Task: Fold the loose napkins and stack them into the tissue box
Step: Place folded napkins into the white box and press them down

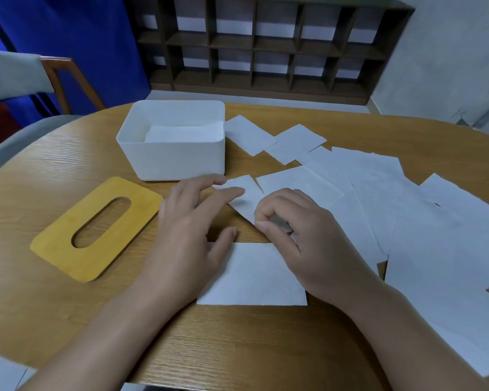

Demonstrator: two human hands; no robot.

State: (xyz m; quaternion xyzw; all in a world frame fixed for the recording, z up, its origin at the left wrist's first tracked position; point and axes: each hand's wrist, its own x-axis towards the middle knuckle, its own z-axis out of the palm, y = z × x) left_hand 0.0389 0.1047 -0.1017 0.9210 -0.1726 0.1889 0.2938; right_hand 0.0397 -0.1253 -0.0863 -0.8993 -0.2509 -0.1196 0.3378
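Note:
A white tissue box [178,159] stands open at the table's back left, with folded napkins [181,134] lying inside. A small white napkin [246,197] lies just in front of the box. My left hand [192,230] rests its fingertips on that napkin's left part, fingers spread. My right hand [299,235] pinches the same napkin's near edge between thumb and forefinger. A folded rectangular napkin [254,280] lies partly under both hands, nearer to me. Several loose napkins [407,210] spread over the table's right side.
The box's wooden lid [68,249], with an oval slot, lies flat to the left of my hands. Two small folded napkins [271,139] sit right of the box. A chair [60,80] stands at the back left, a dark shelf unit [266,46] behind the table.

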